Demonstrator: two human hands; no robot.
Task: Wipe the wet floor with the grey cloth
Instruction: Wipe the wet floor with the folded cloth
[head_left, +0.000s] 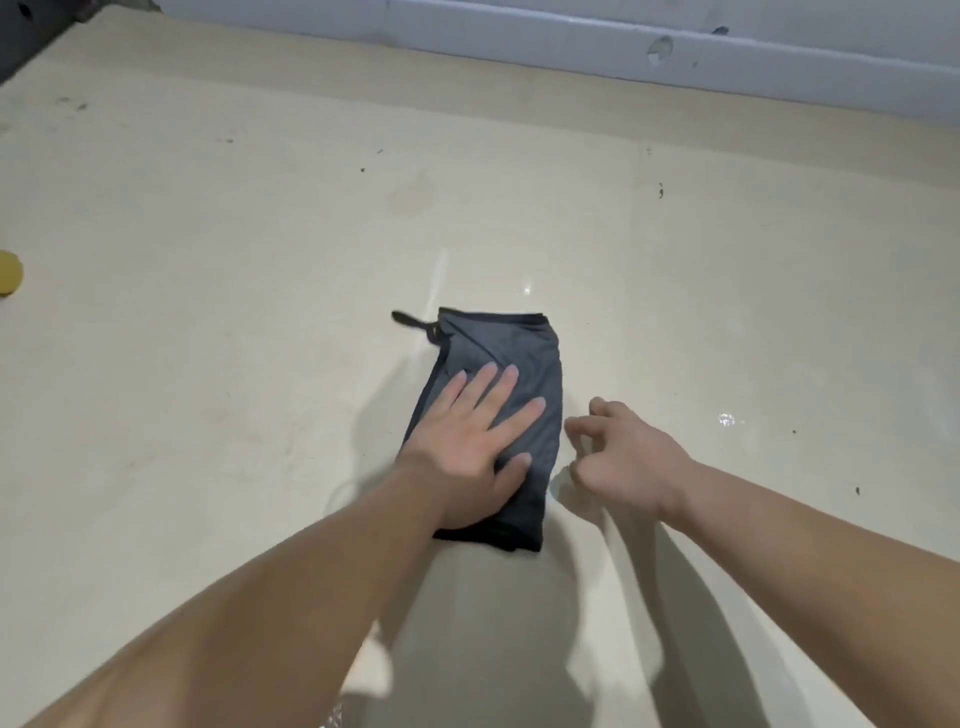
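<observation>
A folded grey cloth (514, 353) with dark edging and a small black loop lies flat on the cream tiled floor (260, 364). My left hand (467, 441) presses down on the cloth's near half, palm flat and fingers spread. My right hand (623, 457) hovers just to the right of the cloth, off the fabric, with its fingers loosely curled and nothing in them. Wet glints show on the floor (724, 420) to the right of the cloth and beyond its far edge.
A pale grey wall base (675, 57) runs along the far side. A yellow round object (9, 273) sits at the left edge. Something dark stands in the far left corner (26, 36). Small dark specks dot the tiles.
</observation>
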